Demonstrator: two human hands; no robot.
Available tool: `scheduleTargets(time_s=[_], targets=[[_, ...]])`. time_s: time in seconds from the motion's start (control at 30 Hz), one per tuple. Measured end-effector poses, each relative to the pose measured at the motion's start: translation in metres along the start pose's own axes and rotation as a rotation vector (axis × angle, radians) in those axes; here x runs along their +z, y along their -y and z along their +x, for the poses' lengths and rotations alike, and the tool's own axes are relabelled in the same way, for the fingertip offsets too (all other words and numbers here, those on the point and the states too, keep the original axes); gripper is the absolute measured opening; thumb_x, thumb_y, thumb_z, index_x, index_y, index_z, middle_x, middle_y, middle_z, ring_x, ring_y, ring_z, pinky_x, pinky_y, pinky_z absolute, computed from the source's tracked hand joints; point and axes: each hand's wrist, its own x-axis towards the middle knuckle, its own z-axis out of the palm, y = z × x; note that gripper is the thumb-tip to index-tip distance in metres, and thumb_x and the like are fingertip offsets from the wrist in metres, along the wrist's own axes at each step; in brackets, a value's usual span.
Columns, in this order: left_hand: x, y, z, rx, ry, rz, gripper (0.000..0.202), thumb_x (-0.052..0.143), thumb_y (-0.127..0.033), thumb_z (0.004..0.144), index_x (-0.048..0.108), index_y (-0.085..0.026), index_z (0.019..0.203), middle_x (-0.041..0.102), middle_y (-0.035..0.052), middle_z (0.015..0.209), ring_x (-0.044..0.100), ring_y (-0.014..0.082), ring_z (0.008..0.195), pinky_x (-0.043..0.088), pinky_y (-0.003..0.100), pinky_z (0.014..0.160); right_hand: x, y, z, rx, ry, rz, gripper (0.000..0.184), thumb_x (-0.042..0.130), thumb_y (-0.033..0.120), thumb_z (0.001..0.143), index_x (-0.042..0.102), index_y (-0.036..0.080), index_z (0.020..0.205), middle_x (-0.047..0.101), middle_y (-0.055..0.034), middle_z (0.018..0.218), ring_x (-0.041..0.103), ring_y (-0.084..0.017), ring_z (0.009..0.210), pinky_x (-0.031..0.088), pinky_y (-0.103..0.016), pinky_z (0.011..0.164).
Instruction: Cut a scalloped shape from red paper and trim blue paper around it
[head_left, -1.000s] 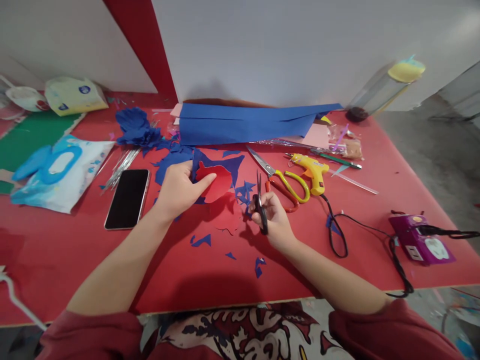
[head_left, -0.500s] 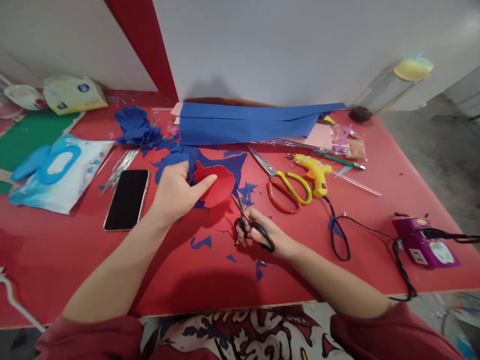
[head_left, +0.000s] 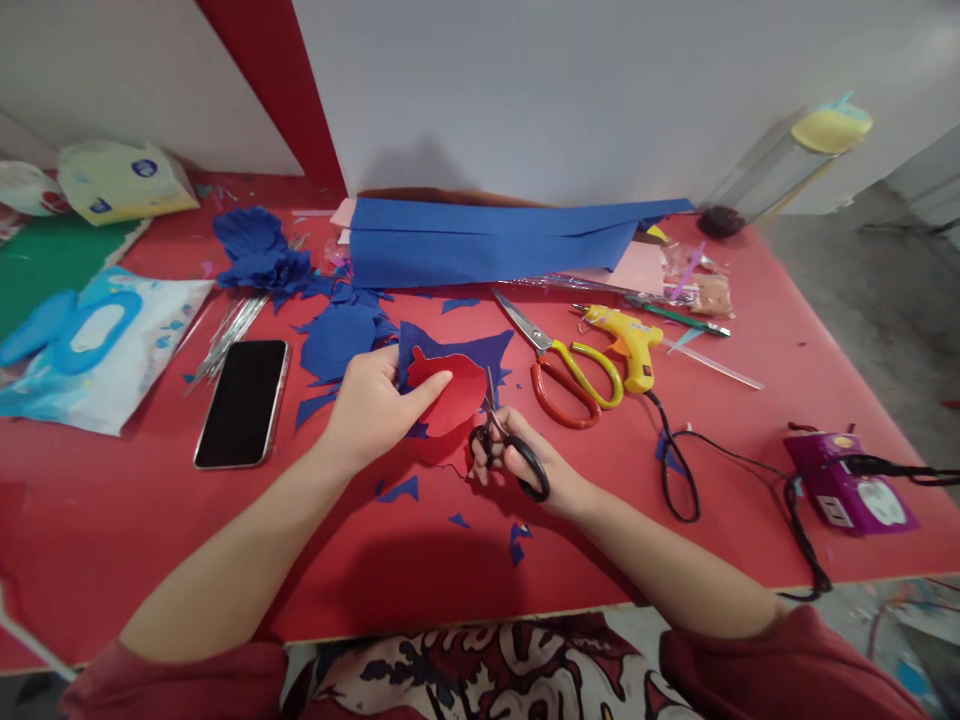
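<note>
My left hand (head_left: 382, 405) pinches a red paper cutout (head_left: 456, 398) with a rounded, partly wavy outline. Blue paper (head_left: 491, 350) lies behind the cutout in the same grip, sticking out past its upper edge. My right hand (head_left: 517, 455) has its fingers through the black handles of small scissors (head_left: 531, 470). The narrow blades point up and lie against the right edge of the red and blue paper, slightly parted as far as I can see. Small blue scraps (head_left: 401, 490) are scattered on the red table below my hands.
Large scissors (head_left: 574, 380) and a yellow glue gun (head_left: 630, 345) lie to the right, its cord near a purple box (head_left: 851, 485). A phone (head_left: 244, 403), wipes pack (head_left: 105, 345) and blue paper flower (head_left: 259, 250) are on the left. Folded blue paper (head_left: 487, 245) lies behind.
My left hand has brought the red and blue paper to the right and slightly down, up to the scissor blades. My right hand has stayed nearly in place.
</note>
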Motion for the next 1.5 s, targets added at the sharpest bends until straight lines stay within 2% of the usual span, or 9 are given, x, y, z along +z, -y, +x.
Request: scheduleTargets(time_s=[0.3, 0.53, 0.87, 1.23, 1.5], targets=[[0.005, -0.004, -0.001, 0.017, -0.018, 0.005, 0.020, 0.062, -0.032, 0.067, 0.058, -0.015, 0.058, 0.059, -0.0006, 0.054, 0.049, 0.0117, 0.049, 0.041, 0.023, 0.047, -0.001, -0.001, -0.001, -0.028, -0.021, -0.007, 0.040, 0.056, 0.054, 0.078, 0.033, 0.023, 0.082, 0.046, 0.0035, 0.074, 0.052, -0.009, 0.062, 0.034, -0.021, 0.050], [0.008, -0.003, -0.003, 0.050, -0.026, -0.045, 0.018, 0.061, -0.030, 0.068, 0.058, -0.015, 0.060, 0.063, 0.0005, 0.059, 0.054, 0.0130, 0.054, 0.045, 0.024, 0.051, -0.001, -0.004, -0.001, -0.092, -0.009, 0.006, 0.034, 0.054, 0.050, 0.082, 0.034, 0.022, 0.083, 0.046, 0.0034, 0.076, 0.052, -0.008, 0.063, 0.036, -0.022, 0.052], [0.016, 0.002, -0.006, 0.044, -0.106, -0.010, 0.027, 0.061, -0.032, 0.068, 0.048, -0.016, 0.051, 0.045, -0.0042, 0.047, 0.036, 0.0075, 0.044, 0.032, 0.021, 0.042, 0.001, -0.003, -0.001, -0.127, -0.032, 0.011, 0.035, 0.055, 0.051, 0.081, 0.035, 0.022, 0.081, 0.046, 0.0035, 0.074, 0.051, -0.009, 0.061, 0.037, -0.021, 0.050], [0.018, -0.003, -0.008, 0.091, -0.115, -0.087, 0.024, 0.061, -0.026, 0.069, 0.048, -0.016, 0.051, 0.051, -0.0040, 0.050, 0.043, 0.0078, 0.046, 0.039, 0.020, 0.045, 0.002, -0.002, -0.001, -0.162, -0.032, -0.007, 0.033, 0.054, 0.049, 0.082, 0.035, 0.022, 0.082, 0.047, 0.0041, 0.072, 0.050, -0.008, 0.058, 0.041, -0.024, 0.055], [0.017, -0.002, -0.008, 0.084, -0.127, -0.063, 0.022, 0.061, -0.027, 0.068, 0.049, -0.016, 0.053, 0.050, -0.0042, 0.049, 0.039, 0.0071, 0.044, 0.036, 0.020, 0.043, 0.000, -0.003, 0.000, -0.167, -0.028, -0.015, 0.033, 0.056, 0.048, 0.081, 0.034, 0.022, 0.081, 0.047, 0.0053, 0.069, 0.050, -0.008, 0.055, 0.043, -0.024, 0.054]])
